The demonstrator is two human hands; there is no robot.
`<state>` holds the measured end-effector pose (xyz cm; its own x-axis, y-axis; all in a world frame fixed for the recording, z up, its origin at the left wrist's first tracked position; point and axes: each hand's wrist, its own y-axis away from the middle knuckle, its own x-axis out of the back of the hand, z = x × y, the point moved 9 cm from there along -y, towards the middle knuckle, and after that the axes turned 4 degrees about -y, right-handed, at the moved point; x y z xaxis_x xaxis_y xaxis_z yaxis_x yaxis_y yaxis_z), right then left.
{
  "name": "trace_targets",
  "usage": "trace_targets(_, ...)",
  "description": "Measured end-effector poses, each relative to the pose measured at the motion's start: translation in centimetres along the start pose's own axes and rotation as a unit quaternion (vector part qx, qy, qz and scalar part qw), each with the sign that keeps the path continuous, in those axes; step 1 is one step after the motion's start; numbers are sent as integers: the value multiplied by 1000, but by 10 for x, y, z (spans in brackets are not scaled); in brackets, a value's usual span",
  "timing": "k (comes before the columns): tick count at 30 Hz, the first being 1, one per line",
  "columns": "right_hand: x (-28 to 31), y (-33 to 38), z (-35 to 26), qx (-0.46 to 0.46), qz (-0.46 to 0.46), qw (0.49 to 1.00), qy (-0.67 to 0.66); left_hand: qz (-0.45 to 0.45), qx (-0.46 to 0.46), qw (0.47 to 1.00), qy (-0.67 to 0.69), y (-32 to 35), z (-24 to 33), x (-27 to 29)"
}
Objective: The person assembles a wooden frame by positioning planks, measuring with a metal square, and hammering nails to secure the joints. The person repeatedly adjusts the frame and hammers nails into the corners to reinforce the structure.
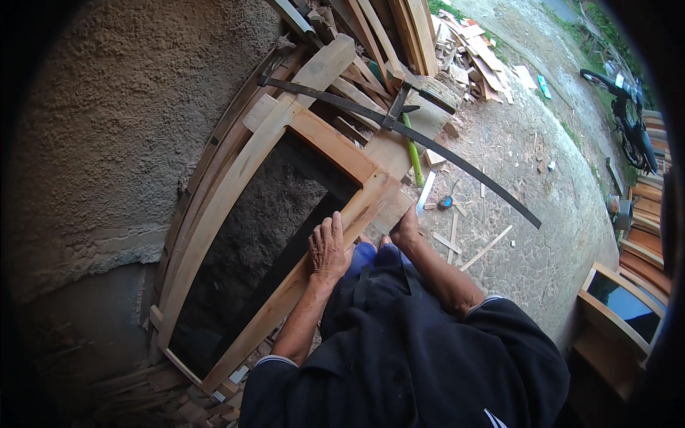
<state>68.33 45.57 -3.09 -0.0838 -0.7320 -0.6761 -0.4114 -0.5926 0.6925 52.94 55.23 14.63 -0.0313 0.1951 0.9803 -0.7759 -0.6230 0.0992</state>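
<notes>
A rectangular wooden frame [235, 178] leans against a rough plastered wall. My left hand [327, 247] lies flat on the frame's near rail [285, 292], fingers spread over its edge. My right hand [407, 230] grips the frame's lower right corner [389, 207], fingers wrapped under the wood. A long dark metal bar clamp [399, 132] stretches diagonally across the top of the frame. My dark sleeves come in from the bottom of the picture.
Planks [385, 36] lean against the wall beyond the frame. Offcuts [478, 57] and thin slats [486, 248] litter the cracked ground. A green-handled tool [414, 157] lies by the frame. A motorbike [631, 121] stands at the far right, and a small framed panel [621, 303] beside me.
</notes>
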Motion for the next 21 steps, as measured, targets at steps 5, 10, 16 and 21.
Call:
trace_targets(5, 1, -1, 0, 29, -9, 1000, -6, 205, 32, 977, 50, -51, -96, 72)
trace_targets(10, 1, -3, -7, 44, -13, 999, 1, 140, 264, 952, 60, -144, -308, 101)
trace_targets(16, -6, -11, 4, -3, -34, 991, -132, -120, 314, 939, 70, -201, -375, 23)
trace_targets(21, -11, -18, 15, 9, 5, 987, -157, -87, 276, 946, 146, -201, -367, 21)
